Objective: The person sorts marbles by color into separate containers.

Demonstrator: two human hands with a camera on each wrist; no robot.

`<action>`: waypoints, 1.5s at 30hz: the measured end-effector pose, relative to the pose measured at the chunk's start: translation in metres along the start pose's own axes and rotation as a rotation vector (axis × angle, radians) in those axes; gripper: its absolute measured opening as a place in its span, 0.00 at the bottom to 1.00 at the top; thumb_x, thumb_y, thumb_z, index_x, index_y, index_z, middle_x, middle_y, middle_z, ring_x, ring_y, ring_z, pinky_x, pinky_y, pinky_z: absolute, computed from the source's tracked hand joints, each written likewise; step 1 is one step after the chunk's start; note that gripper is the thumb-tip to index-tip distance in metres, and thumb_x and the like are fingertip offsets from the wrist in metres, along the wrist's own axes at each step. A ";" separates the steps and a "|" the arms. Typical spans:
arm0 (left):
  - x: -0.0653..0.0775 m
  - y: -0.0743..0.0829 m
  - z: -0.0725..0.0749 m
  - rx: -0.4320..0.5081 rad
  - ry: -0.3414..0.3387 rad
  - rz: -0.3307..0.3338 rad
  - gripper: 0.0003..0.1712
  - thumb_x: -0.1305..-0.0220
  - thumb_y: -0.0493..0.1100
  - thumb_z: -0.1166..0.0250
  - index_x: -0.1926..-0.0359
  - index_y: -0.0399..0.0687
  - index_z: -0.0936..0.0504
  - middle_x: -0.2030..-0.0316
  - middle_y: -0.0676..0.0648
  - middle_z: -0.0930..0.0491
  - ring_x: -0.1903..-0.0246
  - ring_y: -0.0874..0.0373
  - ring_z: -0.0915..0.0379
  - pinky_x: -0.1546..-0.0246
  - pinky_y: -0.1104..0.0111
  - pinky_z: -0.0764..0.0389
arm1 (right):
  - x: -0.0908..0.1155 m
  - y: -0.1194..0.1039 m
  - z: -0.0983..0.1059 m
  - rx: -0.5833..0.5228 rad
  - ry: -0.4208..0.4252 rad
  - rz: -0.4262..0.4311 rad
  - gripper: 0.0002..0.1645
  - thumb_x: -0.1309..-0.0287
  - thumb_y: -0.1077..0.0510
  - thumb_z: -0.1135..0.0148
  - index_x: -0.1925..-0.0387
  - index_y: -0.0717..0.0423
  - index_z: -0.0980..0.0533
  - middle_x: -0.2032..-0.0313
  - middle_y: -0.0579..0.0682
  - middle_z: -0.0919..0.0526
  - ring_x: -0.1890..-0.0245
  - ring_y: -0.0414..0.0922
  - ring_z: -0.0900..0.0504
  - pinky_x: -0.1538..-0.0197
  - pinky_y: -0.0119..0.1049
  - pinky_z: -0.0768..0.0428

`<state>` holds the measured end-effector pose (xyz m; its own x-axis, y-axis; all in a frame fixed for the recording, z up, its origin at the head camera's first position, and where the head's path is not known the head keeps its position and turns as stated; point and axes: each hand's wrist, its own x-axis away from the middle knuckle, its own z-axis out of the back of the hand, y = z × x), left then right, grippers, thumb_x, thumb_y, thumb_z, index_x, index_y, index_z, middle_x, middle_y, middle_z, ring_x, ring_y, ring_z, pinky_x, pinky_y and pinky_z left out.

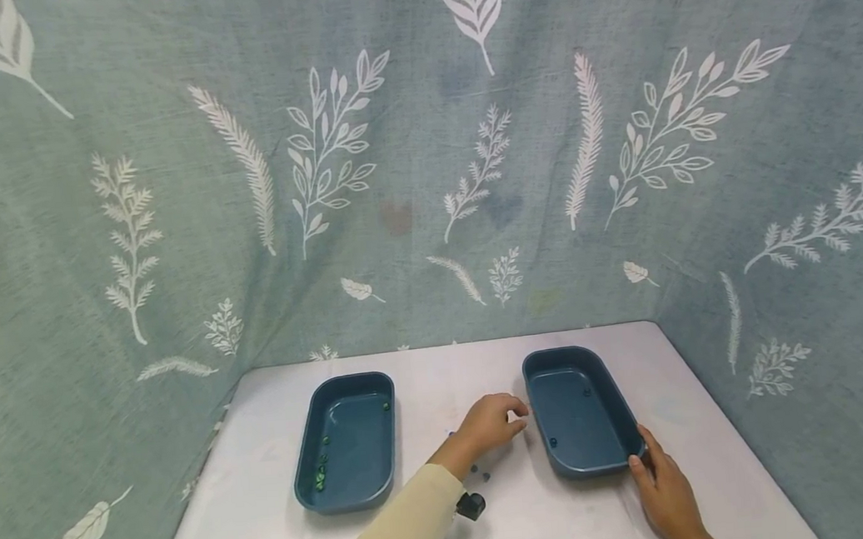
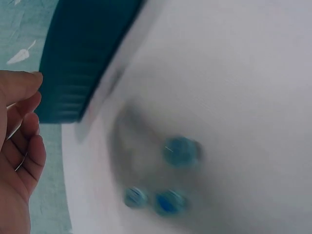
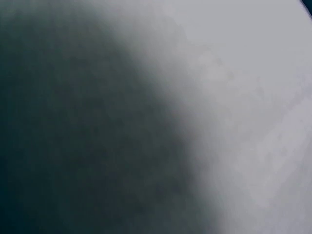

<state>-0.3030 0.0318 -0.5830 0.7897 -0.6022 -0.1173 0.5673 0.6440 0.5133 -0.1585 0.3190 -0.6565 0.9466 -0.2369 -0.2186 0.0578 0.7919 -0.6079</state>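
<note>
Marbles (image 1: 486, 477) are lying by my half-curled left hand (image 1: 490, 424), whether holding anything I cannot tell remotely, while my right hand (image 1: 666, 487) is gripping the right-side tray (image 1: 577, 414), presumably steadying it.

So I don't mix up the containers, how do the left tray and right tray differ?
Contents: the left tray holds several green pieces, mostly along its left side; the right tray holds two dark pieces.
Contact: the right grip touches the right tray's near right corner; neither grip touches the left tray.
Angle: in the head view, the left tray's far end slants right; the right tray's slants left.
Both are blue with rounded corners.
</note>
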 end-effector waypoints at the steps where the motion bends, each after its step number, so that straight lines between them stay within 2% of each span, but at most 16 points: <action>1: 0.003 -0.002 -0.001 -0.002 -0.002 0.004 0.07 0.38 0.45 0.31 0.59 0.55 0.14 0.63 0.62 0.19 0.60 0.63 0.22 0.59 0.72 0.22 | 0.000 0.000 0.000 0.001 -0.007 -0.005 0.36 0.26 0.44 0.56 0.25 0.53 0.48 0.40 0.74 0.32 0.45 0.71 0.30 0.48 0.68 0.30; 7: 0.022 -0.014 -0.005 -0.026 0.016 0.001 0.07 0.39 0.45 0.31 0.59 0.55 0.14 0.63 0.62 0.19 0.62 0.64 0.22 0.61 0.72 0.22 | 0.000 -0.002 0.003 0.008 -0.035 -0.031 0.36 0.26 0.43 0.58 0.24 0.52 0.50 0.38 0.74 0.34 0.43 0.71 0.31 0.47 0.68 0.31; 12: 0.037 -0.021 -0.005 -0.048 0.046 -0.027 0.07 0.39 0.44 0.31 0.59 0.54 0.14 0.63 0.60 0.18 0.62 0.63 0.21 0.61 0.72 0.22 | -0.001 0.000 0.003 0.008 -0.051 -0.042 0.37 0.25 0.42 0.59 0.24 0.51 0.51 0.36 0.73 0.36 0.42 0.71 0.33 0.46 0.68 0.32; 22: 0.063 -0.028 0.001 -0.075 0.081 -0.039 0.07 0.40 0.45 0.30 0.60 0.55 0.14 0.64 0.61 0.19 0.69 0.69 0.26 0.66 0.75 0.24 | -0.002 0.003 -0.001 0.010 0.004 -0.001 0.36 0.26 0.43 0.56 0.25 0.52 0.48 0.40 0.74 0.32 0.45 0.71 0.30 0.49 0.68 0.30; 27: 0.077 -0.027 0.002 -0.063 0.094 -0.006 0.07 0.40 0.45 0.29 0.60 0.55 0.14 0.64 0.62 0.19 0.67 0.67 0.23 0.65 0.75 0.23 | 0.000 0.001 0.000 0.009 -0.026 -0.028 0.36 0.26 0.42 0.58 0.25 0.52 0.50 0.38 0.74 0.34 0.43 0.71 0.31 0.47 0.68 0.32; 32: 0.088 -0.026 0.003 -0.054 0.121 0.034 0.07 0.42 0.45 0.29 0.61 0.56 0.14 0.64 0.61 0.18 0.71 0.69 0.27 0.69 0.74 0.25 | 0.001 -0.001 0.001 0.008 -0.045 -0.039 0.36 0.25 0.42 0.59 0.25 0.53 0.50 0.38 0.74 0.35 0.42 0.72 0.32 0.46 0.69 0.33; 40: 0.103 -0.031 -0.005 -0.036 0.170 0.127 0.08 0.45 0.45 0.27 0.62 0.57 0.14 0.67 0.62 0.19 0.66 0.65 0.23 0.64 0.69 0.22 | 0.000 0.002 -0.001 0.007 -0.007 -0.004 0.35 0.25 0.43 0.57 0.25 0.53 0.48 0.39 0.74 0.33 0.44 0.71 0.30 0.48 0.68 0.31; 45: 0.107 -0.036 -0.009 0.001 0.195 0.173 0.11 0.48 0.46 0.25 0.61 0.56 0.14 0.71 0.62 0.21 0.70 0.68 0.27 0.68 0.69 0.24 | -0.001 0.004 -0.002 0.002 0.013 0.015 0.35 0.26 0.45 0.55 0.26 0.53 0.47 0.42 0.75 0.30 0.46 0.71 0.28 0.49 0.68 0.30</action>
<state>-0.2370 -0.0519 -0.6218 0.9052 -0.3805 -0.1892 0.4195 0.7291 0.5408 -0.1600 0.3215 -0.6607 0.9430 -0.2324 -0.2380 0.0440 0.7963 -0.6032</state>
